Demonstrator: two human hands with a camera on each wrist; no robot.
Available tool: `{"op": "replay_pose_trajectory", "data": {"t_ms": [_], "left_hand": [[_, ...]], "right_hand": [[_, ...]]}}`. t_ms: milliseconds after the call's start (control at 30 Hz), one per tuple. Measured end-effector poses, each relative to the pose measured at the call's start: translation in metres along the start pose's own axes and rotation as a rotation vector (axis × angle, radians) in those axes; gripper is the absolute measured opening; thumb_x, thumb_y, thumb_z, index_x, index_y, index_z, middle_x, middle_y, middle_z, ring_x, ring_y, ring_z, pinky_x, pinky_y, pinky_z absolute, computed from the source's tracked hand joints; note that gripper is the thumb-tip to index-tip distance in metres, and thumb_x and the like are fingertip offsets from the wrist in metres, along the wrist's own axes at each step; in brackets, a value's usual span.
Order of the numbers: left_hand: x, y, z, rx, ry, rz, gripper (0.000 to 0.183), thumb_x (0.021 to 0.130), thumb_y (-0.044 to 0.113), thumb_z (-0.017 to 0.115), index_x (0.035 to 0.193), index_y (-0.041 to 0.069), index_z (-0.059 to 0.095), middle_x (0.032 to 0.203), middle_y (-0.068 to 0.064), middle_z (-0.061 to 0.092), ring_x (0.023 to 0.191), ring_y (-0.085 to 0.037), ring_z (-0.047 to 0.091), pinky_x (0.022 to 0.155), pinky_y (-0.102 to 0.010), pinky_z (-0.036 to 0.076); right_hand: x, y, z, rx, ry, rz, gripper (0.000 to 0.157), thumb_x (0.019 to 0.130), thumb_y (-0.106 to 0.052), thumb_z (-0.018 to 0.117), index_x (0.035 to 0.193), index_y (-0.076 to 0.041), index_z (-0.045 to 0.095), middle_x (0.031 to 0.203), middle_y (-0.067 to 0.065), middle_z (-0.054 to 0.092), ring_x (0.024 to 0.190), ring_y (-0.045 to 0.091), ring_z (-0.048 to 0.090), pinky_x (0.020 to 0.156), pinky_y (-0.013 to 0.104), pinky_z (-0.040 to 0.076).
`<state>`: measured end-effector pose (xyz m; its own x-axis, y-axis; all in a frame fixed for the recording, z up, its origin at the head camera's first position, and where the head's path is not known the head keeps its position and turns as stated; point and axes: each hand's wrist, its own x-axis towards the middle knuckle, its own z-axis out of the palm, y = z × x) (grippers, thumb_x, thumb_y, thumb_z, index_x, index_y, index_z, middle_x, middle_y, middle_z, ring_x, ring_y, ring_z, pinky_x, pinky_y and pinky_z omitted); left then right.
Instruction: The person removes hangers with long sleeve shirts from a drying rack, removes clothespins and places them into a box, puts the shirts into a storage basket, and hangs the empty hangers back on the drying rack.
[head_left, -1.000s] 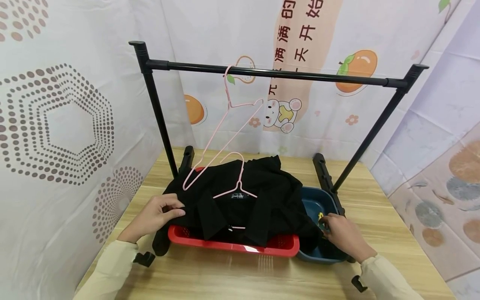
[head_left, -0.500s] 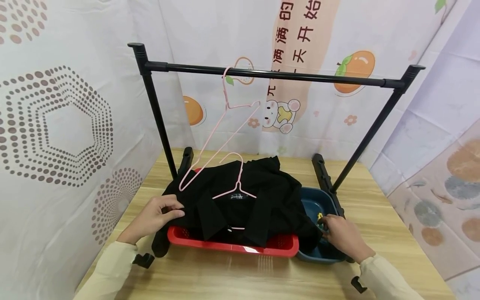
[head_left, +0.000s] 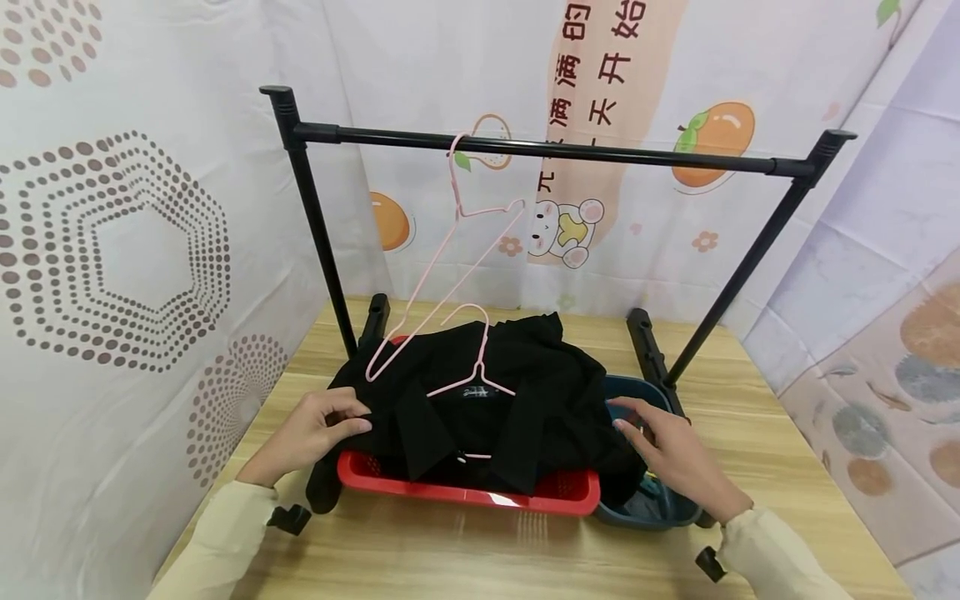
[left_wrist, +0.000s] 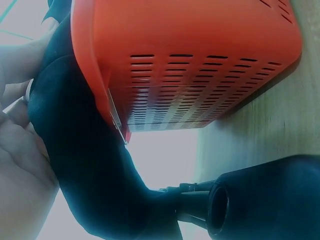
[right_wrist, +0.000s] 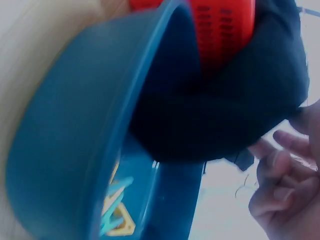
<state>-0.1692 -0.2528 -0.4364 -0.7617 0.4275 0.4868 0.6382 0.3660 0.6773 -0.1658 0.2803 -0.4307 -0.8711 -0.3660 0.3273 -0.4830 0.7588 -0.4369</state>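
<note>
A black collared shirt (head_left: pixel 555 425) lies across a red basket (head_left: pixel 465 493), with a pink hanger (head_left: pixel 480 367) in its neck opening. At the shirt's left shoulder, my left hand (head_left: pixel 303 437) pinches the cloth between thumb and fingers; in the left wrist view a sleeve (left_wrist: pixel 90 130) droops beside it. My right hand (head_left: pixel 678 450) is at the shirt's right shoulder, above a blue basin (head_left: pixel 645 521). Its thumb and index finger are spread apart, the tips right at the cloth. The right sleeve hangs into the basin, where yellow and teal clothespins (right_wrist: pixel 117 215) lie.
A black garment rack (head_left: pixel 555 150) spans the wooden table (head_left: pixel 480 558), its feet (head_left: pixel 647 342) beside the basket and basin. Another pink hanger (head_left: pixel 457 208) hangs from the bar, its lower end overlapping the shirt. Printed curtains (head_left: pixel 150 250) stand behind and at both sides.
My right hand has moved up and left, out of the basin to the shirt's right shoulder, its fingers spreading. The left hand still holds the shirt in the same place.
</note>
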Motion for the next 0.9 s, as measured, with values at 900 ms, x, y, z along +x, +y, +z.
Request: {"op": "replay_pose_trajectory", "data": {"t_ms": [900], "left_hand": [[0.021,0.017,-0.005,0.131,-0.036,-0.024,0.018,0.086,0.0,0.08,0.091,0.017,0.078,0.075,0.013,0.056,0.062,-0.004,0.049,0.056,-0.024,0.045]], "right_hand": [[0.007,-0.015,0.0,0.057,0.167,-0.432,0.008,0.099,-0.005,0.067,0.103,-0.011,0.069,0.073,-0.013,0.056,0.059,-0.005,0.038,0.056,0.012,0.038]]}}
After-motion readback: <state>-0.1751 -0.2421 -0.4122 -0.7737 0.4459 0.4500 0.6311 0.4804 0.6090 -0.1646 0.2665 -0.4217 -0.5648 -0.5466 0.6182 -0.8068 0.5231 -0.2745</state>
